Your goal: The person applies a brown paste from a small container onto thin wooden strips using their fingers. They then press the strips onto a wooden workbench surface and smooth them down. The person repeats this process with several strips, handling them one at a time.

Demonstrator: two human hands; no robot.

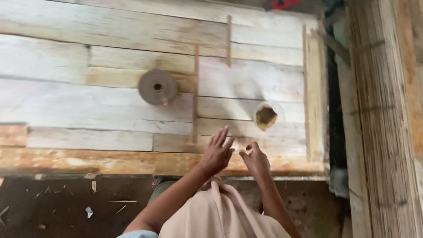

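Note:
Both hands rest on a pale wooden plank table (88, 110) near its front edge. My left hand (217, 153) has its fingers spread, and the fingertips touch a small pale piece (240, 143) lying between the hands. My right hand (255, 159) pinches the same piece from the right with thumb and fingers. The piece is blurred, so I cannot tell what it is. Just beyond the right hand stands a small clear cup (267, 116) holding brownish-yellow material.
A round grey-brown disc (157, 87) with a centre hole lies at the table's middle. Thin brown sticks (195, 94) lie along the planks. A bundle of thin reeds (383, 119) stands at the right. Dark littered ground (66, 202) lies below the table edge.

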